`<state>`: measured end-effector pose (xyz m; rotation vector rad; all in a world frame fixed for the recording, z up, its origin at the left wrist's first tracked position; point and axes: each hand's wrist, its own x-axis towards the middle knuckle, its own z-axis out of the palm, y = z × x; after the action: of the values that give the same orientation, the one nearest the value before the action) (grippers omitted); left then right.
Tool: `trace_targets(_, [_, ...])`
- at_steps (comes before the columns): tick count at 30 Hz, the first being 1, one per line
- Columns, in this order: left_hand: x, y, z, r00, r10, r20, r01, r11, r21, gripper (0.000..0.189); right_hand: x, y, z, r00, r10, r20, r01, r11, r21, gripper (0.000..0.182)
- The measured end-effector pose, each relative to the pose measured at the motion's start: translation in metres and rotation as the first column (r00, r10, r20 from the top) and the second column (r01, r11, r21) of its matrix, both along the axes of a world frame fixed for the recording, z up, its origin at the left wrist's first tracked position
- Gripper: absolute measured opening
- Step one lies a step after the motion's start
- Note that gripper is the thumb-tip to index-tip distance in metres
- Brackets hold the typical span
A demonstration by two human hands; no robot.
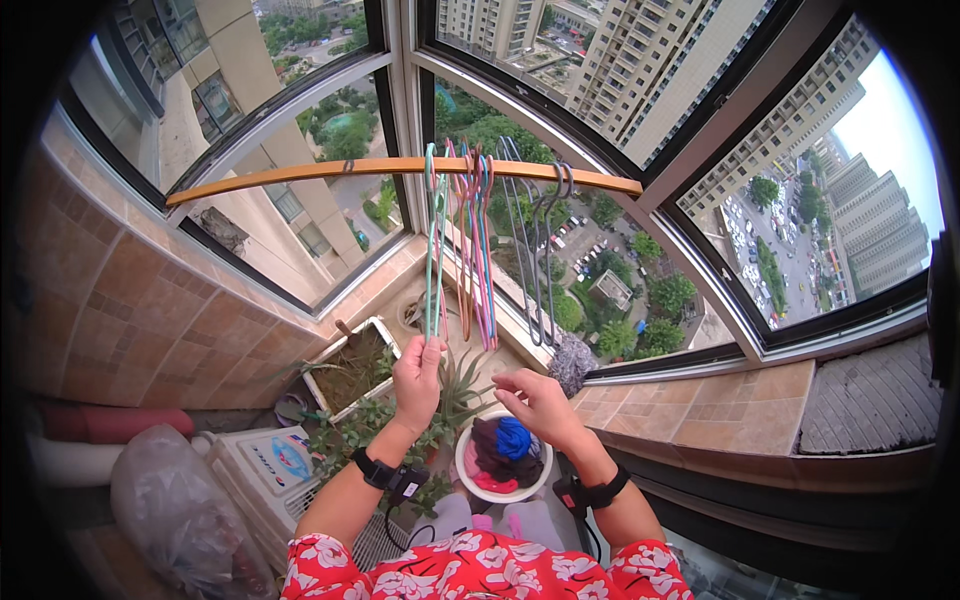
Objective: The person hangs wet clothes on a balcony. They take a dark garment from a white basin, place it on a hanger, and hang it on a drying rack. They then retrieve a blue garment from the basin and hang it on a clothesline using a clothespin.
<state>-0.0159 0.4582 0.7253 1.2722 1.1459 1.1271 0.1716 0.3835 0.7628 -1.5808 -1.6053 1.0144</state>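
My left hand [418, 381] grips the lower end of the mint-green clothes hangers [436, 255], whose hooks hang on a wooden rail [270, 176]. My right hand [531, 401] is apart from the hangers with fingers loosely curved and nothing held. Right of the green ones, pink, brown and blue hangers [477, 247] hang close together. Several grey hangers [536, 255] hang farther right. Below my right hand, a round white basin [499, 496] holds bunched dark, pink and bright blue cloth [513, 437].
Large windows surround the corner. Potted plants [367, 427] and a white rectangular planter [352, 414] stand below. At left are an air conditioner's outdoor unit [251, 450] and a filled plastic bag [180, 510]. A grey fuzzy bundle [572, 364] lies by the right sill.
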Motion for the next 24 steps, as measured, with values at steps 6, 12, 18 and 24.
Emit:
trace_targets(6, [-0.013,-0.049,-0.002,0.986,0.036,-0.163,-0.005,0.982,0.188,0.023,-0.013,-0.003,0.011,0.996,0.016,-0.089,-0.017,1.0,-0.007,0.036])
trace_targets(12, [-0.014,-0.101,-0.014,0.934,0.031,-0.356,0.134,0.892,0.431,0.013,-0.029,-0.003,0.02,0.861,0.021,-0.508,0.028,0.996,0.088,0.089])
trace_targets(18, [-0.002,-0.163,-0.045,0.848,-0.212,-0.486,0.46,0.749,0.476,0.02,-0.013,-0.046,0.02,0.673,-0.205,-0.71,0.19,0.977,-0.102,0.06])
trace_targets(24, [0.025,-0.201,-0.065,0.93,-0.112,-0.349,0.238,0.908,0.343,0.021,0.058,-0.114,0.007,0.641,-0.346,-0.685,0.305,0.934,-0.187,0.036])
